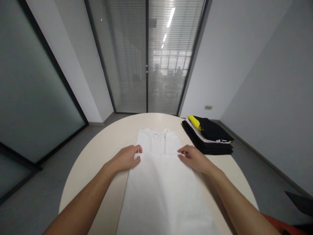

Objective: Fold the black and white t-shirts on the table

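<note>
A white shirt (166, 189) lies folded long and narrow on a round table. Its collar end points away from me, and a straight edge of cloth runs across it below the collar. My left hand (129, 157) rests at the left end of that edge, thumb and curled fingers apart. At the right end is my right hand (192, 158), its thumb and index finger also slightly apart. Both hands touch or nearly touch the cloth, and neither is visibly pinching it. The shirt's near end runs out of view at the bottom.
Right of the shirt, a stack of folded clothes (210, 137), mostly black with white and yellow parts, sits near the edge of the round pale table (97, 153). Behind stands a glass partition with blinds (132, 65). A red and black object (278, 223) shows at lower right.
</note>
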A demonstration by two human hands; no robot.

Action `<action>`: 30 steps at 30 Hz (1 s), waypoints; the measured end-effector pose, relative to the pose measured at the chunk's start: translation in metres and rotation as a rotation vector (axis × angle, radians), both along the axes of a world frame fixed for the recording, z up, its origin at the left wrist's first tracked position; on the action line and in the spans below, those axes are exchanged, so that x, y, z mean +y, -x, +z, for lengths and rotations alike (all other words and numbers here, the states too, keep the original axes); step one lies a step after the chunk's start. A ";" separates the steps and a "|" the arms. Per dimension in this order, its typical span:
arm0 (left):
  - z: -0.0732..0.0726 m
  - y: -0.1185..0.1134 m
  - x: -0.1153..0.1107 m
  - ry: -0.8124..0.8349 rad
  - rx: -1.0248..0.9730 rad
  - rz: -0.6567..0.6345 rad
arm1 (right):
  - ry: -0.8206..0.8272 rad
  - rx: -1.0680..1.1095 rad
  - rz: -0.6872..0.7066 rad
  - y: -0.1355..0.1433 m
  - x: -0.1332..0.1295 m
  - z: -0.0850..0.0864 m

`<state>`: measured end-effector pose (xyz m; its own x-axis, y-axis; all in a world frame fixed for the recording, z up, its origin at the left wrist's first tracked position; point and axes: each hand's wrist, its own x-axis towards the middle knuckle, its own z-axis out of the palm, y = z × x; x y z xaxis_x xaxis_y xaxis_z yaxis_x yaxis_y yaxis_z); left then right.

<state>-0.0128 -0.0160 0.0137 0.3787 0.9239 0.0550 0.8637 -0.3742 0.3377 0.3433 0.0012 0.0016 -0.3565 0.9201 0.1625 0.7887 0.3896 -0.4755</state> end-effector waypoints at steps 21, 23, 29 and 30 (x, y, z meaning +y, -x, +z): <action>-0.013 0.011 0.012 -0.062 -0.379 -0.143 | 0.091 0.214 -0.052 0.002 -0.004 0.006; -0.016 0.009 0.014 -0.107 -0.385 -0.075 | 0.018 0.247 -0.129 0.002 0.000 0.003; -0.030 0.008 0.019 -0.040 -0.352 -0.021 | 0.115 0.202 -0.131 -0.002 0.013 -0.017; -0.031 0.008 0.020 -0.035 -0.365 -0.003 | 0.138 0.203 -0.130 -0.002 0.014 -0.019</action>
